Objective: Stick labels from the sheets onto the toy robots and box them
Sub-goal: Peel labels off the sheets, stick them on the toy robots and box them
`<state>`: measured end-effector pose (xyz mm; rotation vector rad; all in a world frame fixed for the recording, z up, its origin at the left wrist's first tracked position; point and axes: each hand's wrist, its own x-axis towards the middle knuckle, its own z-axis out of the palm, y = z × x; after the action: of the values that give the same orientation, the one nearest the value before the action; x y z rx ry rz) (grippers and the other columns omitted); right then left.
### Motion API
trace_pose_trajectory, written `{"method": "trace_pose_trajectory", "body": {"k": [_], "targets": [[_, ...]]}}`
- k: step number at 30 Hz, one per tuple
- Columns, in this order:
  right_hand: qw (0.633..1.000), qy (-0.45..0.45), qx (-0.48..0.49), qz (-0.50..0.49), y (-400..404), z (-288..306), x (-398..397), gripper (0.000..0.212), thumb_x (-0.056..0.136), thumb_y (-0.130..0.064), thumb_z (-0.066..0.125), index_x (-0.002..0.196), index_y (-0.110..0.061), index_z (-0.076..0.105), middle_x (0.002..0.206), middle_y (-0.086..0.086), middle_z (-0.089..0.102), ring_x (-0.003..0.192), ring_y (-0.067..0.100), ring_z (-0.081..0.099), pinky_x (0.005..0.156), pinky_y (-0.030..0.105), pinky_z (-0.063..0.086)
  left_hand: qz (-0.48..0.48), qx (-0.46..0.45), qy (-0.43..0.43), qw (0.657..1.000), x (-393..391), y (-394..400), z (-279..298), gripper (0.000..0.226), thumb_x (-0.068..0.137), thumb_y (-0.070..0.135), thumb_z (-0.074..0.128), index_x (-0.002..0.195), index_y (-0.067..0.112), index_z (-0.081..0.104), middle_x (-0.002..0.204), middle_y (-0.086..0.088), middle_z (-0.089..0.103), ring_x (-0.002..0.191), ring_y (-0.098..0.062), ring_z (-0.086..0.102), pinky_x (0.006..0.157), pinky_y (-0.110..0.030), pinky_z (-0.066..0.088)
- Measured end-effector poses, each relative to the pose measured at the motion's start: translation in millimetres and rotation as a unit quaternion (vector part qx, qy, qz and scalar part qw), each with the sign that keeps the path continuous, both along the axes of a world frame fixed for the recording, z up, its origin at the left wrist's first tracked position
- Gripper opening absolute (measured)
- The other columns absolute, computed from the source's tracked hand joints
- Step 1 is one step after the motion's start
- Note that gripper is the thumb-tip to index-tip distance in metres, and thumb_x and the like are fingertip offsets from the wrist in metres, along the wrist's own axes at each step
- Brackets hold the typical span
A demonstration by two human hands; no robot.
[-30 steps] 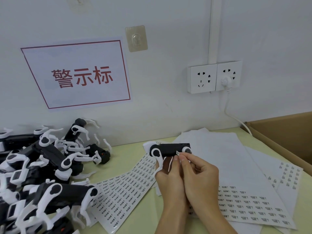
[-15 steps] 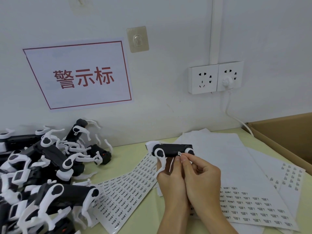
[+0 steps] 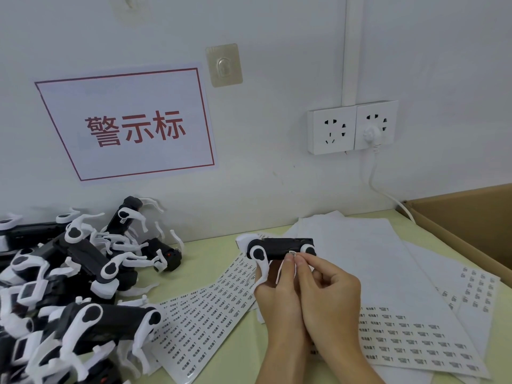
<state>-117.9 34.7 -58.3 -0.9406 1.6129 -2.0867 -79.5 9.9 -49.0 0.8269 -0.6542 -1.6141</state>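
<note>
Head view: left grip (image 3: 279, 297) holds toy robot (image 3: 279, 248); right grip (image 3: 327, 289) seemingly pinches label (image 3: 292, 253).

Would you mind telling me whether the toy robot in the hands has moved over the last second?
No, hardly: the toy robot stays held above the inner edge of the label sheet, below the wall socket.

R fingers (image 3: 300, 263) now press label (image 3: 292, 253) onto toy robot (image 3: 279, 248).

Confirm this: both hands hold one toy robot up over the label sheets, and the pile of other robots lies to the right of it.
Wrong on one point: the pile lies to the left, as the head view shows. The rest stands: the left hand and right hand hold one toy robot over the label sheets.
</note>
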Motion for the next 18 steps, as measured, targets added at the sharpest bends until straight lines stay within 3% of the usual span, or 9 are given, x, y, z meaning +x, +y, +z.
{"method": "trace_pose_trajectory", "body": {"k": [7, 10, 14, 18], "targets": [[1.000, 0.008, 0.005, -0.009, -0.9, -0.6, -0.3, 0.049, 0.089, -0.017, 0.073, 0.067, -0.060, 0.070, 0.052, 0.013, 0.052, 0.049, 0.009, 0.048, 0.054, 0.012, 0.048, 0.007, 0.009, 0.003, 1.000, 0.1, -0.7, 0.7, 0.030, 0.093, 0.004, 0.066, 0.064, 0.008, 0.073, 0.068, -0.013, 0.073, 0.061, -0.023, 0.073, 0.050, -0.026, 0.056], [1.000, 0.006, 0.000, 0.000, -0.5, -0.2, -0.7, 0.046, 0.089, -0.016, 0.073, 0.070, -0.058, 0.071, 0.044, -0.003, 0.045, 0.046, 0.006, 0.043, 0.051, 0.011, 0.045, 0.008, 0.021, 0.013, 1.000, 0.1, -0.4, 0.9, 0.030, 0.093, 0.005, 0.067, 0.064, 0.008, 0.074, 0.071, -0.013, 0.075, 0.063, -0.024, 0.074, 0.051, -0.027, 0.057], [1.000, 0.010, -0.006, 0.008, -0.1, 0.8, -0.8, 0.046, 0.089, -0.015, 0.073, 0.070, -0.056, 0.072, 0.054, 0.010, 0.058, 0.047, 0.006, 0.048, 0.051, 0.010, 0.045, 0.012, 0.033, 0.031, 0.999, -0.6, -1.0, 1.5, 0.024, 0.093, 0.004, 0.065, 0.071, 0.007, 0.074, 0.073, -0.014, 0.075, 0.064, -0.024, 0.074, 0.051, -0.028, 0.058], [1.000, 0.005, -0.004, 0.015, -1.8, 0.1, -1.5, 0.043, 0.088, -0.011, 0.073, 0.065, -0.047, 0.075, 0.065, 0.006, 0.070, 0.058, 0.013, 0.065, 0.057, 0.007, 0.048, 0.017, 0.039, 0.024, 0.999, -1.1, 1.1, 3.0, 0.010, 0.095, 0.006, 0.064, 0.094, -0.001, 0.070, 0.076, -0.014, 0.076, 0.065, -0.024, 0.075, 0.051, -0.027, 0.057]]}}
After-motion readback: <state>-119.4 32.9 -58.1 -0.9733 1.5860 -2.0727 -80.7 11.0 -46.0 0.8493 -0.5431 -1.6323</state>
